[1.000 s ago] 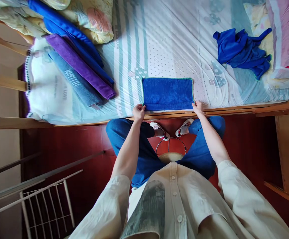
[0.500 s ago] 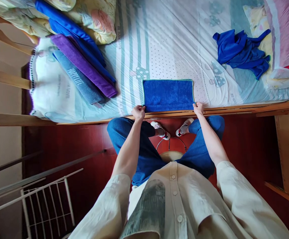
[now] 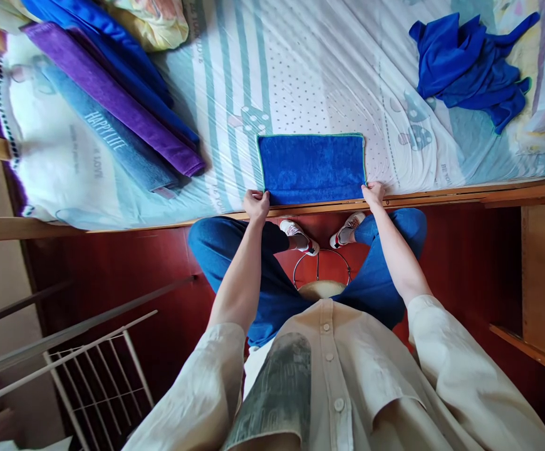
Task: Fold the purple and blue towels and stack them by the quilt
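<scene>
Head view: pinches the blue towel [image 3: 312,168] at its two near corners, with the left one caught between the thumb and curled fingers of the left hand [image 3: 256,205] and the right one between those of the right hand [image 3: 374,195]. Has the towel lying flat between the hands on the patterned bedsheet [image 3: 324,75], right beside the wooden bed rail [image 3: 423,196] and with its green-trimmed far edge away from the body. Reaches both forearms forward above the blue jeans [image 3: 223,247], slightly apart, with the hands low at the bed's edge. Shows the purple towel [image 3: 122,100] well off to the left and the crumpled blue cloth [image 3: 470,69] well off to the right. Compared with half a second ago, keeps the same two corners pinched and the towel just as flat, but looks from a shifted viewpoint, with the towel higher and a little wider in view and the purple towel farther left.
</scene>
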The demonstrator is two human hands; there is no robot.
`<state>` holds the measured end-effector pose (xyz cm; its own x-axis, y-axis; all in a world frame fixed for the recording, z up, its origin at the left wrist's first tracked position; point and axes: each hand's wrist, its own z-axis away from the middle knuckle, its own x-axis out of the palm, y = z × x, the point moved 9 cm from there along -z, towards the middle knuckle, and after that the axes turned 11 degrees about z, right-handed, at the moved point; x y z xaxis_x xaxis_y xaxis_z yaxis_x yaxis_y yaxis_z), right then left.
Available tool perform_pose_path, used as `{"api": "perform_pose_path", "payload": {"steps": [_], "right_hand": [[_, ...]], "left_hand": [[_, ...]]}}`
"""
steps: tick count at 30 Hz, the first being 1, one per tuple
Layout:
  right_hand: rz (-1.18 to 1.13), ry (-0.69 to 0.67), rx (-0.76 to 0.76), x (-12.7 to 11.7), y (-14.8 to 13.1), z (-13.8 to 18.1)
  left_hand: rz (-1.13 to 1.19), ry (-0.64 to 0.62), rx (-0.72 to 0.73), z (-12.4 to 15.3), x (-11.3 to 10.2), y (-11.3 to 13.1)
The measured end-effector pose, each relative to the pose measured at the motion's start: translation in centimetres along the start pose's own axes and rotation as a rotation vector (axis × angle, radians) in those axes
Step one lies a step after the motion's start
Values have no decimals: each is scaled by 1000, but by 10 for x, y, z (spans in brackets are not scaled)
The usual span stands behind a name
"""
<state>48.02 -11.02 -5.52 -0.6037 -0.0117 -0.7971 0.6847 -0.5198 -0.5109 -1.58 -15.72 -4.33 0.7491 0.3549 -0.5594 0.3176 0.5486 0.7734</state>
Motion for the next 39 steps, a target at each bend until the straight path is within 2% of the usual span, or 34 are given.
{"api": "perform_pose_path", "payload": {"steps": [6, 11, 14, 17, 21, 28, 35, 39], "right_hand": [[48, 65, -82, -8, -9, 8], [163, 161, -367, -27, -37, 32], [257, 96, -557, -25, -57, 50], [329, 0, -646, -16, -65, 61], [346, 7, -626, -18, -66, 63], [404, 50, -563, -30, -72, 70], [618, -7, -542, -29, -74, 89], [644, -16, -528, -29, -70, 87]], "left_hand": [[11, 1, 132, 10, -4, 14], [5, -54, 177, 17, -5, 21], [0, -67, 333, 23, -8, 36], [7, -165, 467, 30, -1, 49], [-6, -293, 499, 34, 12, 54], [-87, -296, 464, 45, 11, 57], [-254, -442, 491, 58, 11, 55], [-248, -411, 515, 53, 10, 52]]}}
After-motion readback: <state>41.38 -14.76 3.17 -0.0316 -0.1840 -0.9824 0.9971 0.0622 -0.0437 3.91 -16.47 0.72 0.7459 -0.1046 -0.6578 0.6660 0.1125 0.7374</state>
